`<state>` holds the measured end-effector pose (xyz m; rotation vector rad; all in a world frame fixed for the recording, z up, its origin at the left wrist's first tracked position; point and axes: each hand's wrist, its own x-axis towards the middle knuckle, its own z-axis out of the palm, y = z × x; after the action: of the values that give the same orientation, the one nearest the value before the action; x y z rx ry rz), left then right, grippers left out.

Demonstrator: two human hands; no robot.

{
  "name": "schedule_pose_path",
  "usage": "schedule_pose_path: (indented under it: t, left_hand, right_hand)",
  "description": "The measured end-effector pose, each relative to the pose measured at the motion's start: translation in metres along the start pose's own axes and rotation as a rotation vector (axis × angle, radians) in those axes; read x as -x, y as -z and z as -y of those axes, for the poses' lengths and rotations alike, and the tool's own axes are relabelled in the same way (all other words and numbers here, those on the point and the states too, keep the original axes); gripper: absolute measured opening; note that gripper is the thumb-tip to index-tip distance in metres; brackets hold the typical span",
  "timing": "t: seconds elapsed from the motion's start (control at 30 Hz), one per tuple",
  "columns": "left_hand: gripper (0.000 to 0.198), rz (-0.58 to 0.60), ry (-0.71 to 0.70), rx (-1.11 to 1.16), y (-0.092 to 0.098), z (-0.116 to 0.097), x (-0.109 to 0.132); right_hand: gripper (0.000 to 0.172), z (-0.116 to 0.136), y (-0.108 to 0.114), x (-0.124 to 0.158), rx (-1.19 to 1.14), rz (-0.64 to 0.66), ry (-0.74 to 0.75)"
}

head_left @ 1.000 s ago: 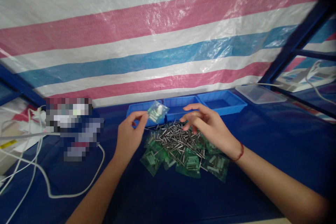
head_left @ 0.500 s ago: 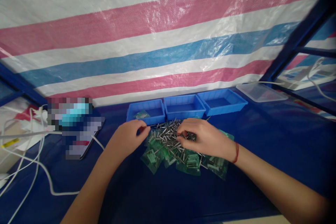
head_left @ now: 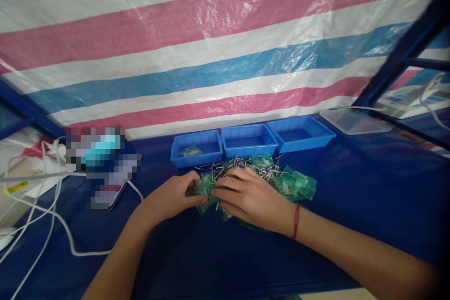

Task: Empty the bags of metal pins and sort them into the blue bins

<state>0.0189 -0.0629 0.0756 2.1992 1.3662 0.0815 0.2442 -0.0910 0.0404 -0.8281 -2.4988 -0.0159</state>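
A heap of thin silvery metal pins (head_left: 232, 165) lies mid-table, with several small green clear plastic bags around and among them. My left hand (head_left: 172, 199) pinches a crumpled green bag (head_left: 204, 185) at the heap's left side, thumb in front and fingers behind. Over the front of the heap rests my right hand (head_left: 251, 199), palm down, its fingers stretched and a little apart, tips at the right edge of that same bag. What lies beneath its palm is hidden. Another green bag (head_left: 298, 185) sits to the right of the heap.
Behind the heap stand three blue trays; the left tray (head_left: 197, 161) holds a small green bag (head_left: 191, 150). A phone (head_left: 117, 183) and white cables (head_left: 66, 239) lie at left. A clear plastic lid (head_left: 355, 122) is at back right, before a striped sheet (head_left: 211, 75).
My right hand has moved left and nearer me, its fingers spreading over the heap. My left hand has come to the green bag and closed on it. The bags have shifted.
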Motion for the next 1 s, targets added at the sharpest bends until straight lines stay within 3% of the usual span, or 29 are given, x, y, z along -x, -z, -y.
schedule_pose_path:
  t: [0.23, 0.4, 0.6, 0.67, 0.73, 0.83, 1.0]
  left_hand:
    - [0.030, -0.039, -0.055, 0.104, 0.005, 0.011, -0.007]
    - [0.032, -0.165, -0.030, 0.271, -0.001, 0.022, -0.019]
    - [0.030, -0.306, -0.004, 0.563, -0.008, 0.022, -0.028]
    - [0.029, -0.333, -0.029, 0.655, -0.009, 0.016, -0.027]
    - [0.029, -0.336, -0.056, 0.750, -0.012, 0.006, -0.025]
    - [0.028, -0.270, -0.083, 0.867, -0.021, -0.009, -0.023]
    - [0.026, -0.221, -0.124, 0.912, -0.035, -0.022, -0.022]
  right_hand:
    - [0.022, 0.003, -0.011, 0.000, 0.145, -0.020, 0.003]
    - [0.020, 0.003, -0.010, 0.004, 0.097, -0.057, -0.019]
    - [0.019, 0.018, -0.011, 0.001, 0.018, -0.065, 0.122]
    - [0.019, 0.019, -0.008, 0.001, 0.000, -0.131, 0.033]
    - [0.021, 0.014, -0.002, 0.002, -0.018, -0.238, -0.162]
    - [0.033, 0.000, 0.008, 0.003, -0.155, -0.338, -0.407]
    - [0.023, -0.016, 0.016, 0.004, -0.691, -0.267, -0.546]
